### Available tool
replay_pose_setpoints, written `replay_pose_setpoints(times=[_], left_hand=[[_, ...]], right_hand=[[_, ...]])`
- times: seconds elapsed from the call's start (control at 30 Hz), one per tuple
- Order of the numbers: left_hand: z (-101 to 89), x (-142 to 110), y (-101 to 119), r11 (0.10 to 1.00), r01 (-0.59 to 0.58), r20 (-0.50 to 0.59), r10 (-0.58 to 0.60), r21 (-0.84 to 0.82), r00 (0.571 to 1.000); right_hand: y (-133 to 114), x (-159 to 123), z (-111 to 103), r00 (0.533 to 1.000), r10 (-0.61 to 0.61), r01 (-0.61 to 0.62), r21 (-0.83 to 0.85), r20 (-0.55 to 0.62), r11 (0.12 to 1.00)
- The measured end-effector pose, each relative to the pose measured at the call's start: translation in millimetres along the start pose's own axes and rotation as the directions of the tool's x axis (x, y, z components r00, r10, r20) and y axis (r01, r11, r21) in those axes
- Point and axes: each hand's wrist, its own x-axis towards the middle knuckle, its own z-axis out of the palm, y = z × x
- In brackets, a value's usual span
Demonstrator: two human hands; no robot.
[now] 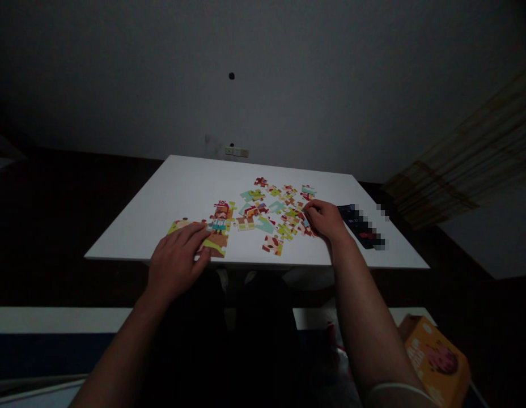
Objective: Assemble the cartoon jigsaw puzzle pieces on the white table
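Puzzle figure (219, 218) points away — open left hand (177, 262) touching, curled right hand (325, 220) on pieces (285, 231).

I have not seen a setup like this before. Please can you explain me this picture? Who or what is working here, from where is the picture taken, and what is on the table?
No machine is here. This is one person working with two bare hands. The single picture comes from a camera worn on the person's head, looking forward and down, so the arms enter from below.

On the flat white rectangular table lie colourful jigsaw pieces, and some are joined into a cartoon figure with a red hat. The left hand rests on the joined pieces. The right hand touches the loose pieces, but I cannot tell if it holds one. A dark rectangular object beside it is blurred. An orange printed box sits lower right, off the table.
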Motion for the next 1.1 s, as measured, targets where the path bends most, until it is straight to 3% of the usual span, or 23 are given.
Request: replay_pose_setpoints(times=[1.1], left_hand=[[-2.7, 0.5, 2.2, 1.0, 0.016, 0.031, -0.017, 0.009, 0.999]], right_hand=[[-4.0, -1.0, -1.3, 1.0, 0.027, -0.027, 0.008, 0.015, 1.0]])
